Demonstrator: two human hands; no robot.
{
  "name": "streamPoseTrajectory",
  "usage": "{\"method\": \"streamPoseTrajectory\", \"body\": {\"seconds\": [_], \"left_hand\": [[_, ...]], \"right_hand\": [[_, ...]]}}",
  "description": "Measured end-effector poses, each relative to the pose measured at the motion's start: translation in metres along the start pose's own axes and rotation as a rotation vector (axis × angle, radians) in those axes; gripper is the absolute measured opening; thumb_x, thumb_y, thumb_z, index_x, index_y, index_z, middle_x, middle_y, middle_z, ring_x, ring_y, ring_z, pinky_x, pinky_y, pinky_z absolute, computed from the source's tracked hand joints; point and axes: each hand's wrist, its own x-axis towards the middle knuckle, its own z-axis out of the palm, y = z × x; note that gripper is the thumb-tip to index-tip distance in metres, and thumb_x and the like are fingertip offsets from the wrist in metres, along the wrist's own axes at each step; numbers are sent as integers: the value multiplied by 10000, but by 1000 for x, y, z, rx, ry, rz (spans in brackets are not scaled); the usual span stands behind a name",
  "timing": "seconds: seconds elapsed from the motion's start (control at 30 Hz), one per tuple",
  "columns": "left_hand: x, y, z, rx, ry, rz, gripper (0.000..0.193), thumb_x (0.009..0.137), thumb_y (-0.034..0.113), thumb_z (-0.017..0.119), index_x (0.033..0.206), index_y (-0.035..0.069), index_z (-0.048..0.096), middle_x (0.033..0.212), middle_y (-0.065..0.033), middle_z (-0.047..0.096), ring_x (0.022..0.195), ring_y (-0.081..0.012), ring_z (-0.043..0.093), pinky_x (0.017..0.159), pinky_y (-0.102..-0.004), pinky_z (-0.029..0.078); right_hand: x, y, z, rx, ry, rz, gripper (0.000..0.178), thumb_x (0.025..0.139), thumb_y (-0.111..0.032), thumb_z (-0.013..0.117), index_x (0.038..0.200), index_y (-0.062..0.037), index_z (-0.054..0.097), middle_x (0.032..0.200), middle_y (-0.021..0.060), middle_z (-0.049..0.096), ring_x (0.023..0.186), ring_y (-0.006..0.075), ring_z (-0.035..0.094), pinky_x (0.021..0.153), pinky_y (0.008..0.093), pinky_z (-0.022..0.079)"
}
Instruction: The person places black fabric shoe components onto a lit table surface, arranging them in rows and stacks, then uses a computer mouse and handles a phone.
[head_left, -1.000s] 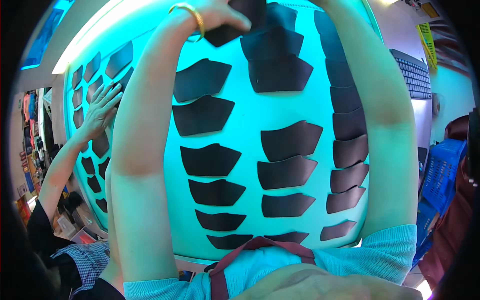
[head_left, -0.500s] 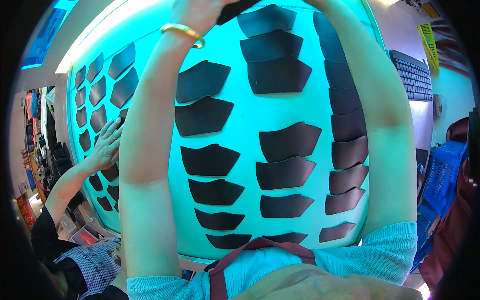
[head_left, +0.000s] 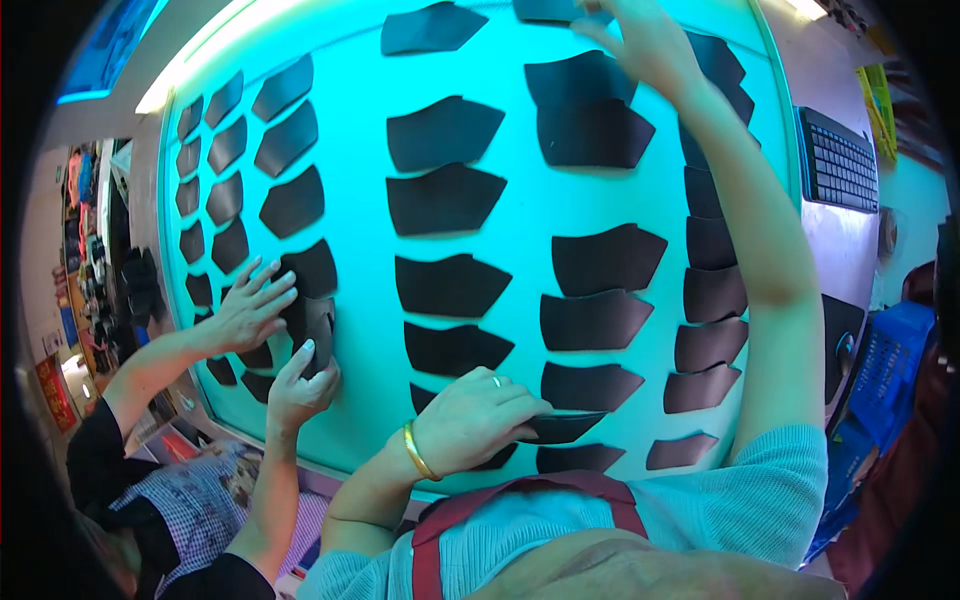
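Observation:
Flat dark leather-like cut pieces lie in columns on a glowing turquoise table (head_left: 520, 205). My left hand (head_left: 475, 420), a gold bangle at its wrist, is near the front edge. Its fingers pinch a dark cut piece (head_left: 565, 428), tilted above the neighbouring ones. Over the far side is my right hand (head_left: 640, 45), its fingers spread and nothing visibly held. It is between a far dark piece (head_left: 548, 10) and an overlapping pair, whose upper piece (head_left: 575, 78) it partly covers. Whether its fingertips touch anything I cannot tell.
At the left, a co-worker's hand (head_left: 245, 315) rests on pieces; their other hand (head_left: 305, 390) grips a dark piece (head_left: 320, 335). A black keyboard (head_left: 840, 160) and a mouse (head_left: 846, 350) sit along the right side, beside blue plastic baskets (head_left: 895, 365).
My left hand has come from the far side to the front edge and now pinches a piece. My right hand has come into view. The co-worker's second hand now shows, holding a piece.

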Motion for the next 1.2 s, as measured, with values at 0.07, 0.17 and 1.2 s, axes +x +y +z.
{"method": "streamPoseTrajectory", "body": {"seconds": [0.07, 0.17, 1.2], "left_hand": [[-20, 1, 17, 10, -18, -35, 281, 807, 202, 729, 1054, 105, 637, 833, -43, 614, 786, -238, 596, 731, -360, 447], [-33, 8, 27, 0, 13, -68, 274, 808, 196, 744, 1045, 108, 640, 786, -44, 597, 765, -249, 595, 758, -358, 463], [-134, 52, 182, 108, -37, -16, 292, 840, 245, 710, 1074, 88, 635, 952, -78, 663, 878, -287, 637, 800, -397, 480]], "right_hand": [[-74, -35, 14, -66, -36, -202, 520, 886, -407, 659, 1311, -121, 571, 1325, 103, 581, 1265, 311, 510, 1055, 470, 387], [-170, -81, 16, -306, -333, -106, 727, 958, -586, 448, 1522, -141, 336, 1578, 64, 326, 1484, 267, 235, 1178, 580, 146], [-305, -144, 0, -321, -136, 65, 660, 982, -594, 368, 1520, -212, 345, 1586, 2, 320, 1485, 224, 228, 1173, 584, 148]]}}
